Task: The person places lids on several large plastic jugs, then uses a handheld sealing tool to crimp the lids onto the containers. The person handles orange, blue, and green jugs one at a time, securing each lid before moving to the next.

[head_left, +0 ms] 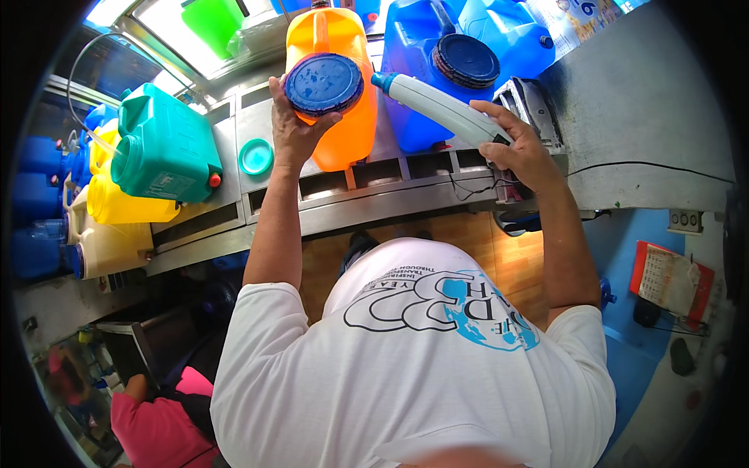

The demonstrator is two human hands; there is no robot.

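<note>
My left hand point(295, 129) grips the rim of a dark blue screw cap point(324, 83) on an orange water jug point(343, 139), thumb and fingers on opposite sides. The jug stands on the metal counter. In my right hand point(521, 148) is a white heat gun point(441, 108) with a teal tip, pointed left toward the orange jug and apart from the cap. Behind the tool stands a blue jug point(413, 129) with a dark blue cap point(466, 60). A loose green lid point(256, 157) lies on the counter between my left forearm and a teal jug point(175, 144).
A clear hose point(72, 82) runs into the teal jug's mouth. Yellow point(129, 204), cream point(109, 242) and several blue jugs crowd the left. A black cord point(647, 164) crosses the metal counter point(632, 117) at right. Another person's pink sleeve point(152, 429) shows at lower left.
</note>
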